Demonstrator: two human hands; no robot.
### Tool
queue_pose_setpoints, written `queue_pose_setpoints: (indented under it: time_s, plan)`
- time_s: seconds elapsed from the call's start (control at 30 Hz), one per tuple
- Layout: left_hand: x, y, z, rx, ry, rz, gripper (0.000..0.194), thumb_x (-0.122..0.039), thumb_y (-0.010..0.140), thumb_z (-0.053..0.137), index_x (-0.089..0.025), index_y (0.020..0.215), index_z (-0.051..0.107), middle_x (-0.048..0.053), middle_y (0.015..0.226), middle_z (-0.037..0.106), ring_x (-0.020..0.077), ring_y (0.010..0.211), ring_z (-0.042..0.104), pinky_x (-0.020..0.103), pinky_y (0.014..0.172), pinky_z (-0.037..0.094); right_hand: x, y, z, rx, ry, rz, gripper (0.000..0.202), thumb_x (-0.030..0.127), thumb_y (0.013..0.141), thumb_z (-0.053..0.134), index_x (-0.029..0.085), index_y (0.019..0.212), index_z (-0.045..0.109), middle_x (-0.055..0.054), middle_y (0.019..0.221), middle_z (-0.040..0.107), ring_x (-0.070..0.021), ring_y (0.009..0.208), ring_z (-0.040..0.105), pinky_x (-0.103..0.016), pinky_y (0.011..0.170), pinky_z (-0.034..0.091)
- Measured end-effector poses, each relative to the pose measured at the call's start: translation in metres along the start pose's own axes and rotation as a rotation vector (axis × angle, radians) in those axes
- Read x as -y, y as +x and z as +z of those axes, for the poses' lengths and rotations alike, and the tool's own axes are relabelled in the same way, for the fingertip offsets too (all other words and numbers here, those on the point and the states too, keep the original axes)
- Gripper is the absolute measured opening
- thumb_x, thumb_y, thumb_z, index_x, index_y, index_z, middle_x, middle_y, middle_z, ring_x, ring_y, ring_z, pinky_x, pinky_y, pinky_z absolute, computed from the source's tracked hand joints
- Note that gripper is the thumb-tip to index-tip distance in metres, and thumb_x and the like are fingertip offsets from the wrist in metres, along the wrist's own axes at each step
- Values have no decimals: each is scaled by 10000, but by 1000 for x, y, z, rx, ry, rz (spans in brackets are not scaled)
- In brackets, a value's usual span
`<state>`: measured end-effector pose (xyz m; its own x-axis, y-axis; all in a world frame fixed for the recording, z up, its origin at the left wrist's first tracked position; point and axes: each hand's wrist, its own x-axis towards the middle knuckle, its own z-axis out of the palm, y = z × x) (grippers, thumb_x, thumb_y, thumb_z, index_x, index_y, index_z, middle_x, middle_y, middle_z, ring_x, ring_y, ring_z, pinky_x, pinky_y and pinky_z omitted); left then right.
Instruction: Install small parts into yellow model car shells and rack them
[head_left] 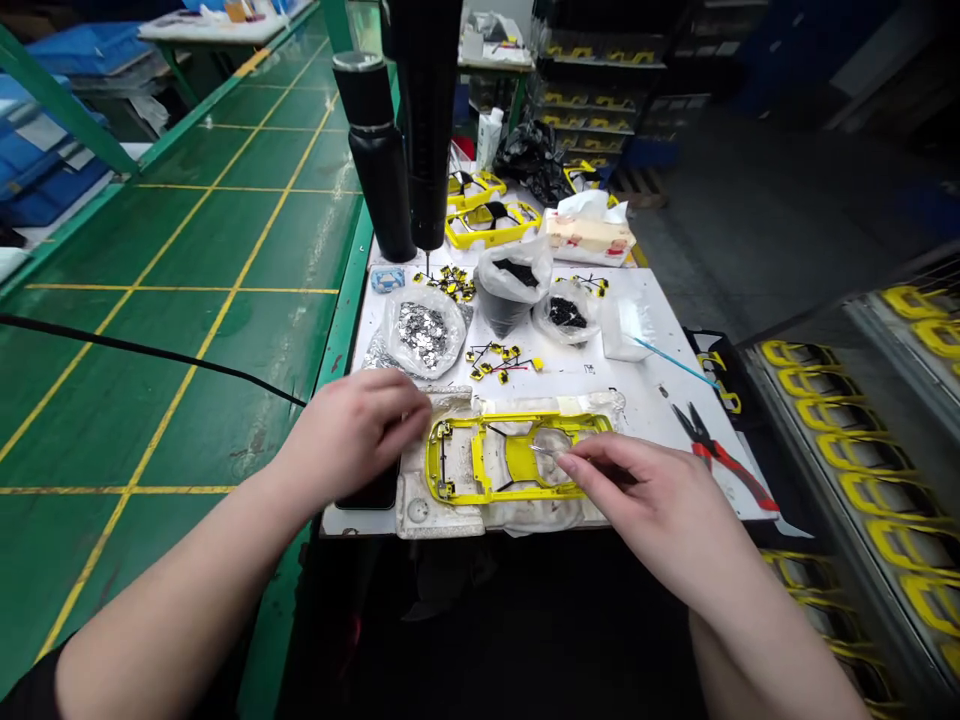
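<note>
Head view: a thin piece (546,450) is pinched by the right fingers (580,468) (best kept steady above the yellow frame (521,460)); left fingers (396,402) half-curled, hold unclear.

Yellow car-shaped frame (523,460) lies flat on the stained white holder (439,517)

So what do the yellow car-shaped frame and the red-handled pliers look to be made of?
Yellow car-shaped frame: probably moulded plastic, glossy, judging by its even colour and thin rails.
Red-handled pliers: dark, likely metal jaws; smooth red grips, perhaps plastic or rubber.
</note>
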<state>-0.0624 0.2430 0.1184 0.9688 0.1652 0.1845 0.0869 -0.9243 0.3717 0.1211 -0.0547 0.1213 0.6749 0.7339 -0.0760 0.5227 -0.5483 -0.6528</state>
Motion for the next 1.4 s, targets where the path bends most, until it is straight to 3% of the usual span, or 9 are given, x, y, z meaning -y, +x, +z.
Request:
queue_pose_setpoints:
  time_s: [0.07,0.23,0.47,0.6,0.8,0.97,1.1,1.3,1.4]
  plan:
    - [15,29,3,96,239,-189,306,-364,1157,580,-211,1130,844,86,1183,804,267,1087,768,380,915,591,-3,-3,-1,-4,-3,4,284,594,1047,746,337,1023,865,33,1003,870,-240,877,810,-355,771,575]
    - [43,91,23,181,346,-245,220,-218,1024,651,-184,981,864,143,1128,813,342,1143,753,392,930,582,-5,-11,-3,43,-2,-7,302,597,1070,707,339,1028,858,28,1025,864,-239,922,809,-353,813,589]
    - [53,109,34,179,302,-282,197,-198,946,659,-199,900,851,141,1050,830,315,1062,753,368,935,571,-12,-19,-11,51,6,49,319,603,1077,688,334,1025,851,26,1021,853,-232,927,793,-355,819,579]
    - [55,103,27,84,181,-347,171,-173,897,680,-205,882,847,120,941,823,311,944,753,383,888,563,-17,-19,-9,56,9,55,324,598,1084,677,329,1034,850,21,1034,853,-234,937,791,-362,837,581]
    - [47,77,14,-140,-147,-486,237,-264,926,716,-222,1069,900,77,965,865,257,875,768,366,877,592,-17,-14,-7,31,9,3,303,562,1080,696,308,1042,858,-1,1039,861,-243,916,802,-354,796,596]
    - [14,38,8,-226,-491,-528,366,-506,943,804,-215,1142,899,96,1082,888,273,966,823,361,864,645,-8,-9,-8,-31,18,-62,232,502,1073,736,308,1040,859,1,1025,866,-245,899,813,-349,794,620]
    - [-20,9,5,-297,-809,-584,360,-515,849,961,-237,1072,912,90,1075,889,265,959,827,343,841,650,6,-7,-5,-69,85,-159,156,425,1081,760,301,1061,854,-1,1043,864,-231,917,818,-332,809,631]
    - [-58,-16,-5,-218,-706,-373,80,-344,996,847,-292,1021,903,13,1014,877,197,906,817,290,830,649,30,-5,8,-61,196,-255,95,359,1093,770,296,1063,835,18,1035,850,-184,905,794,-296,783,601]
    - [-67,-24,-4,-185,-633,-234,102,-253,1038,805,-299,1078,886,-5,1037,863,158,902,806,253,805,628,39,-4,15,-31,233,-281,73,343,1089,778,293,1068,828,29,1007,835,-169,898,778,-293,790,584]
